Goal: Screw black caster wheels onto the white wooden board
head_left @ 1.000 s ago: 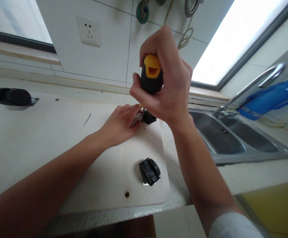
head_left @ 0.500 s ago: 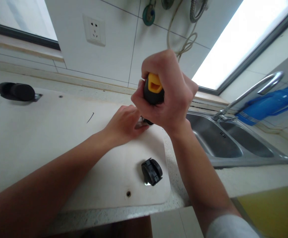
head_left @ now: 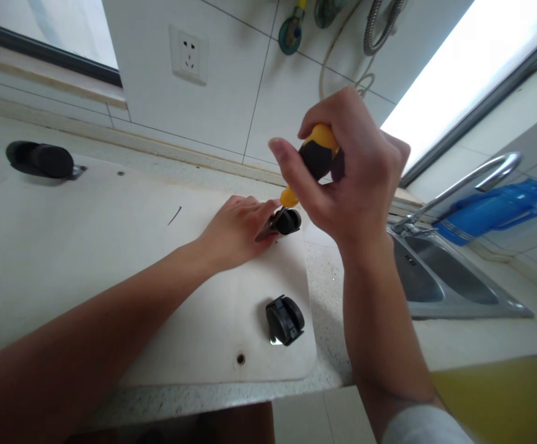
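Note:
My right hand [head_left: 360, 169] has its fingers wrapped round a yellow-and-black screwdriver [head_left: 318, 151], with the thumb stretched along the near side. The handle leans, and the shaft runs down beside a black caster [head_left: 288, 222]; the tip is hidden. On the white board [head_left: 171, 320], my left hand [head_left: 240, 231] is closed at the caster's left side, thumb and fingers about its metal part. A second black caster [head_left: 285, 320] with a shiny plate lies nearer, at the board's right corner. Another black caster [head_left: 41, 160] stands at the far left.
The board lies on a speckled counter [head_left: 330, 296]. A hole [head_left: 241, 359] shows near its front edge. To the right are a steel double sink [head_left: 434, 308], a tap [head_left: 457, 176] and a blue thermos-like jug [head_left: 494, 209]. A socket [head_left: 189, 57] is on the tiled wall.
My right hand has moved right and tipped the screwdriver over, its thumb now extended. The caster by my left hand has come into fuller view. The view has shifted slightly.

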Tool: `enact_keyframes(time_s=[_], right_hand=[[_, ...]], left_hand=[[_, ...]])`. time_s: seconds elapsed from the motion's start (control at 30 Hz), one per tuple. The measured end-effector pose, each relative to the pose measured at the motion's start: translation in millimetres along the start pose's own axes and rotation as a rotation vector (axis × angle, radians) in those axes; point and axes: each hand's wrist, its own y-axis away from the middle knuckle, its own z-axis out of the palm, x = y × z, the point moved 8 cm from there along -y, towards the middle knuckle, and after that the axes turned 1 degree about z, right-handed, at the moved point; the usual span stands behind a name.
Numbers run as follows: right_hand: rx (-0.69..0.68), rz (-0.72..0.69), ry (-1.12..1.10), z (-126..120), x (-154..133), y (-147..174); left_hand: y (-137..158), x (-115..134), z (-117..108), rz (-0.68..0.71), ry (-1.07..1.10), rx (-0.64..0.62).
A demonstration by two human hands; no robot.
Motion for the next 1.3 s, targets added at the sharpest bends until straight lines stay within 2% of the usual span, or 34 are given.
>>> enact_keyframes(time_s=[0.07, 0.13, 0.2, 0.3, 0.33, 0.43, 0.47, 0.57, 0.63, 0.73, 0.77, 0.9, 1.0, 1.03, 1.13, 1.17, 1.3], right_hand=[[-0.039, -0.006, -0.002, 1.4, -1.8, -1.0], [-0.088, -0.011, -0.123, 4.5, -3.5, -1.3], [-0.022, -0.043, -0.187, -1.0, -5.4, -1.5], [0.095, -0.062, -0.066, -12.3, -4.8, -1.2], [0.075, -0.060, -0.059, -12.6, -4.7, -1.5], [-0.071, -0.045, -0.224, -7.3, -5.6, -1.9], [-0.065, -0.053, -0.237, -8.8, -6.6, -1.9], [0.099, -0.106, -0.028, -20.3, -8.6, -1.2], [0.118, -0.149, 0.066, -20.1, -9.8, -0.9], [-0.059, -0.143, -0.147, -8.7, -6.1, -2.0], [-0.080, -0.122, -0.204, -8.3, -4.3, -2.2], [0.014, -0.048, -0.101, -20.5, 0.1, -2.3], [-0.172, -0.027, -0.205, -10.1, -2.2, -0.9], [-0.189, -0.030, -0.220, -9.3, -2.6, -0.6], [-0.021, -0.050, -0.063, -19.8, 1.2, -1.8], [-0.009, -0.047, -0.048, -19.4, 4.0, -1.8], [-0.295, -0.004, -0.365, 4.8, 13.2, 2.4]], left_hand=[[0.0, -0.1, -0.6, -0.008, -0.011, 0.003], [-0.3, -0.4, -0.9, -0.015, -0.013, 0.003], [-0.4, -0.2, -1.5, -0.015, -0.012, 0.001], [-0.5, 0.2, -1.3, -0.012, -0.008, -0.015], [-0.5, 0.1, -1.1, -0.016, -0.010, -0.020], [-0.7, -0.4, -0.6, -0.031, -0.023, -0.021], [-0.7, -0.6, -0.6, -0.038, -0.027, -0.018], [-0.7, -0.8, -1.2, -0.052, -0.028, -0.010], [-0.5, -0.1, -1.6, -0.046, -0.019, -0.011], [0.1, 0.5, -2.7, -0.034, -0.007, -0.006], [0.3, 0.3, -2.9, -0.034, -0.005, -0.004], [0.8, -0.1, -2.7, -0.032, 0.004, -0.003], [0.7, 0.0, -2.8, -0.032, 0.009, 0.000], [0.6, 0.0, -2.9, -0.033, 0.007, 0.001], [0.4, 0.5, -3.6, -0.030, 0.010, 0.002], [0.4, 0.6, -3.8, -0.029, 0.012, 0.002], [0.6, -0.4, -3.1, -0.037, 0.008, -0.010]])
